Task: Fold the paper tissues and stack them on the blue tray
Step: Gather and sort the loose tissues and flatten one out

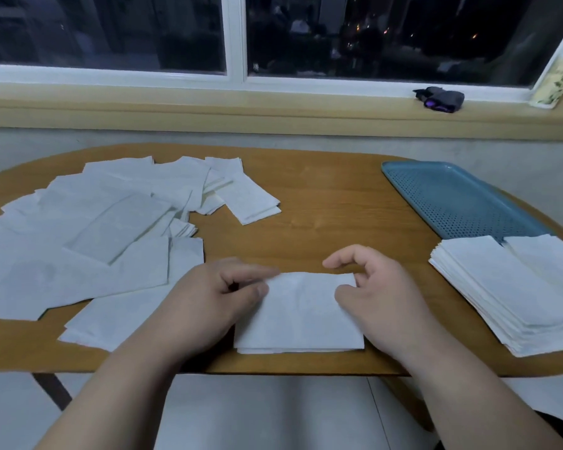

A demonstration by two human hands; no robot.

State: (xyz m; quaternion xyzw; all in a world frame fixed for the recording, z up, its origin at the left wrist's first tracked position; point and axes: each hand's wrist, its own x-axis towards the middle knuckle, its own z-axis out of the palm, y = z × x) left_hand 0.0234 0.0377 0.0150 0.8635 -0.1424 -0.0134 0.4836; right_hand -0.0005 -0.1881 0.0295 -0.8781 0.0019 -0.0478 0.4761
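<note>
A folded white tissue (pixel 301 315) lies near the table's front edge. My left hand (pixel 208 298) pinches its upper left corner between thumb and fingers. My right hand (pixel 376 292) pinches its upper right corner, with the index finger curled above it. Many unfolded tissues (pixel 88 228) are spread over the left half of the table. The blue perforated tray (pixel 452 196) sits at the back right. Its near end carries two stacks of folded tissues (pixel 514 293) side by side.
The wooden table (pixel 325 203) has a rounded outline and stands against a wall under a window. A dark bundled object (pixel 439 99) rests on the window sill at the right. White floor tiles show below the table's front edge.
</note>
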